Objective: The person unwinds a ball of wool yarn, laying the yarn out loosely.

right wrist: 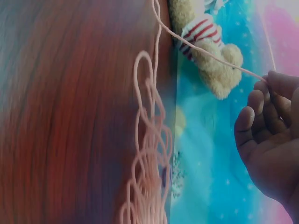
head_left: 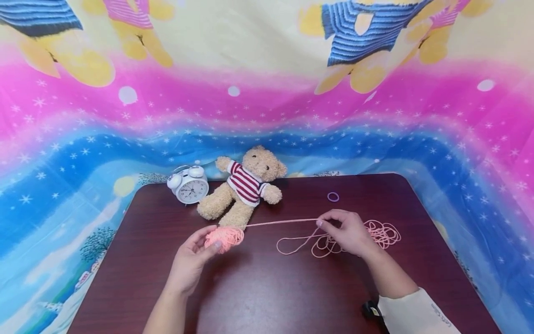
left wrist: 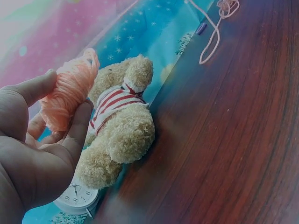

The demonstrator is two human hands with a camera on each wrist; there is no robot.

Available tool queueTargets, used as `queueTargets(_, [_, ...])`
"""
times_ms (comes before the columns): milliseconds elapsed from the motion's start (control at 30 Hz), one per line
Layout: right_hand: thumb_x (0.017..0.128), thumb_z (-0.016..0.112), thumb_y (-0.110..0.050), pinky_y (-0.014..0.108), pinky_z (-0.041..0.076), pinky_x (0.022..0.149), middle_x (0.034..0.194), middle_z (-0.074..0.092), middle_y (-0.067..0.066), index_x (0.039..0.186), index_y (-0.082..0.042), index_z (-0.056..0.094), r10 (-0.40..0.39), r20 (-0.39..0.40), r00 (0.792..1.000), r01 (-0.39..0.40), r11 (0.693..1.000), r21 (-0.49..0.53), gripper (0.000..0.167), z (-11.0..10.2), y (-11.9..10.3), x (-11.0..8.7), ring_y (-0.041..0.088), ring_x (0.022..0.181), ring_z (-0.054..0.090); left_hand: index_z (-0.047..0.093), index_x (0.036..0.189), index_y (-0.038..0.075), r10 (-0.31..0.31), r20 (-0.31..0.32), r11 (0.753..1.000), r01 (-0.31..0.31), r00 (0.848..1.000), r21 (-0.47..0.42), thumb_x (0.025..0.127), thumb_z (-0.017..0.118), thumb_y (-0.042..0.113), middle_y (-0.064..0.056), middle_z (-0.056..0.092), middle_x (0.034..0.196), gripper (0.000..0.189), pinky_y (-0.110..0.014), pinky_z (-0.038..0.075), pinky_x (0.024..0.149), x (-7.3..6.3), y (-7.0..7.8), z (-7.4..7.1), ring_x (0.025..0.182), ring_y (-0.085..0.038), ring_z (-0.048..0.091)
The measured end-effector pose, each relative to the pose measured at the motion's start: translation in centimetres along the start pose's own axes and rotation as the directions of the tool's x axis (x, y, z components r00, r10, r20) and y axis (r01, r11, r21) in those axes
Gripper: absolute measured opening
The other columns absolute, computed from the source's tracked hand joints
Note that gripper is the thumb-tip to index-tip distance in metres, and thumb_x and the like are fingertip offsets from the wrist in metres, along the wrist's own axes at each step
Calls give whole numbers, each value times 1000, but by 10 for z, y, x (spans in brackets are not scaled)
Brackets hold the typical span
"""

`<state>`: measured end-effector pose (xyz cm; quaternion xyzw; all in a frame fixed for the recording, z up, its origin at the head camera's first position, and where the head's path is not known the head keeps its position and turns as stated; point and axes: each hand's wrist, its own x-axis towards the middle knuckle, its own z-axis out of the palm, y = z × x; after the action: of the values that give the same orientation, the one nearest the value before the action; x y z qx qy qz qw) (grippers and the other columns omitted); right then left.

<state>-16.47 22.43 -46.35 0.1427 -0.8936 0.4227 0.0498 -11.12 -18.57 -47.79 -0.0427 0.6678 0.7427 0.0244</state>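
My left hand [head_left: 193,260] grips a small ball of pink yarn [head_left: 225,238] between thumb and fingers, raised over the table in front of the teddy bear. From the ball a taut strand [head_left: 283,222] runs right to my right hand [head_left: 348,232], where thumb and forefinger pinch it. Past the pinch the strand sags in a slack loop toward the table. Loose coils of pink yarn [head_left: 383,234] lie partly hidden behind my right hand. In the right wrist view, the coils [right wrist: 150,177] spread in long overlapping loops on the wood.
A teddy bear [head_left: 246,185] in a striped shirt lies at the back of the dark wooden table [head_left: 258,297]. Left of it stands a white alarm clock [head_left: 192,190]. A purple ring [head_left: 333,197] lies behind my right hand. A printed cloth [head_left: 267,102] hangs behind the table.
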Motion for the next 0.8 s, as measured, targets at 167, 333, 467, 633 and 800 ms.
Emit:
queueTargets(167, [97, 76, -26, 36, 57, 72, 89, 75, -6, 102, -21, 79, 43, -14, 999, -43, 999, -6, 8, -14, 9, -2, 20, 75, 69, 55, 142, 1, -11, -24, 1000, 12, 1000, 25, 94, 74, 4, -5, 69, 115, 51, -29, 60, 85, -1, 1, -7, 94, -12, 68])
queueTargets(333, [97, 76, -28, 36, 56, 73, 87, 75, -5, 103, -21, 79, 63, -31, 998, -64, 998, -24, 9, -26, 17, -6, 23, 76, 69, 55, 141, 4, -15, -38, 999, 16, 999, 38, 95, 74, 6, -4, 69, 115, 50, -31, 60, 85, -2, 2, -14, 91, -11, 69])
queueTargets(467, [98, 75, -28, 29, 55, 70, 89, 77, -2, 103, -19, 79, 76, -47, 996, -78, 996, -38, 11, -37, 24, -9, 21, 81, 70, 57, 139, 5, -3, -43, 1000, 4, 999, 26, 96, 74, 5, -3, 70, 114, 47, -28, 60, 82, -3, 3, -18, 89, -10, 69])
queueTargets(633, [99, 73, -31, 26, 52, 68, 92, 77, -1, 106, -16, 79, 111, -66, 992, -115, 991, -65, 17, -52, 32, -14, 20, 84, 69, 57, 138, 3, 17, -57, 1000, -16, 998, 9, 96, 72, 3, -3, 70, 110, 44, -25, 60, 78, -5, 4, -23, 88, -10, 69])
queueTargets(800, [101, 70, -38, 29, 51, 70, 95, 77, 1, 110, -16, 78, 146, -74, 986, -154, 982, -113, 25, -68, 40, -19, 21, 84, 66, 59, 136, 7, 22, -61, 1000, -21, 998, 6, 96, 73, 3, -1, 70, 111, 42, -25, 60, 80, -5, 4, -29, 89, -9, 70])
